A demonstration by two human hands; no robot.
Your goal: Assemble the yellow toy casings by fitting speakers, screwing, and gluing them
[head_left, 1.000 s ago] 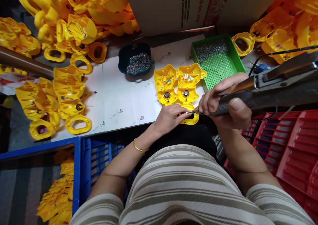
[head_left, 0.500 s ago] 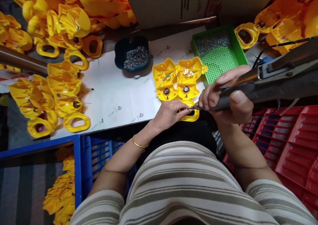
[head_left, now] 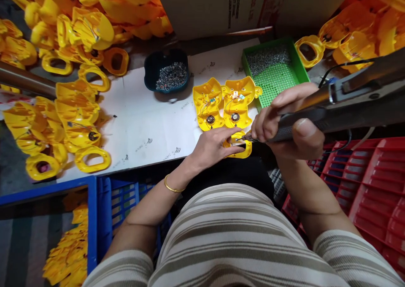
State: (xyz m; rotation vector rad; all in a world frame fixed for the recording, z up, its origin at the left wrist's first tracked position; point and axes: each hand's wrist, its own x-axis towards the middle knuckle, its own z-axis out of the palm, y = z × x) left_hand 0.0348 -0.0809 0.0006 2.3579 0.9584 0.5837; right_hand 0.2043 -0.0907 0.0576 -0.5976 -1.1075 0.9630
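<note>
My right hand (head_left: 286, 120) is wrapped around a dark electric screwdriver (head_left: 351, 105), which points left and slightly down. The driver's bit is at the upper edge of the looped handle of a yellow plastic shell (head_left: 238, 97). Thumb and forefinger apart, my left hand (head_left: 210, 145) rests at that handle; its other fingers are partly hidden. Left of this shell lies a second yellow shell (head_left: 207, 101). Both are open side up and show thin wires, small connectors and a round dark part with a pale centre.
Behind the shells stand a dark bowl of screws (head_left: 150, 74) and a green perforated tray (head_left: 275, 84) with small metal pieces. More yellow shells (head_left: 77, 105) are heaped left and right. A carton (head_left: 202, 8) is at the back; blue (head_left: 92, 219) and red crates (head_left: 373, 185) flank me.
My left thumb and forefinger were together at the driver's tip and have now spread apart. The bit stays at the shell's handle. The view has shifted slightly.
</note>
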